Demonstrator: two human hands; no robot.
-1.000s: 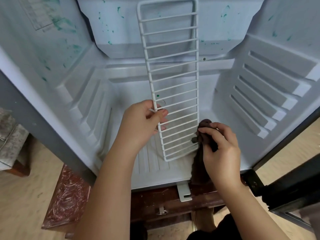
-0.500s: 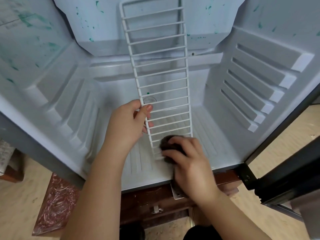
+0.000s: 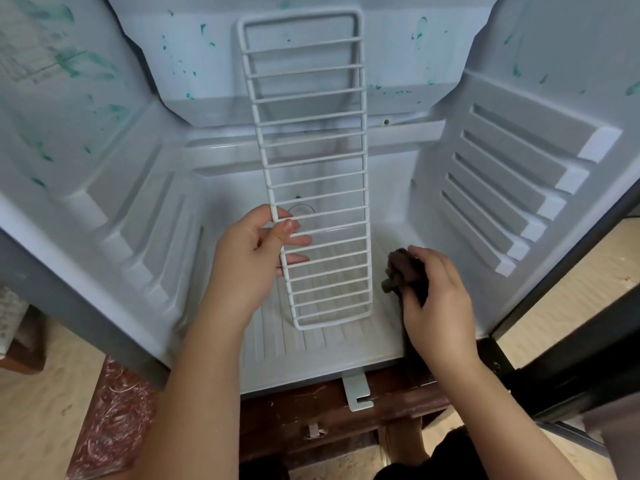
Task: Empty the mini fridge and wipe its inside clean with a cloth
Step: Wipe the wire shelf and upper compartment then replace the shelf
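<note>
The open mini fridge fills the view, its white walls smeared with green stains. A white wire rack stands on end in the middle of the compartment. My left hand grips the rack's left side rail, thumb in front and fingers behind. My right hand holds a bunched dark brown cloth just right of the rack's lower edge, above the fridge floor. Whether the cloth touches the rack cannot be told.
Ribbed shelf ledges line the right wall, and matching ledges the left. The dark fridge door hangs open at the lower right. A dark wooden stand carries the fridge, with a reddish mat on the tan floor at the left.
My right hand with the cloth has moved from the rack's bottom end out to its right side. The rack sits a little more upright in my left hand.
</note>
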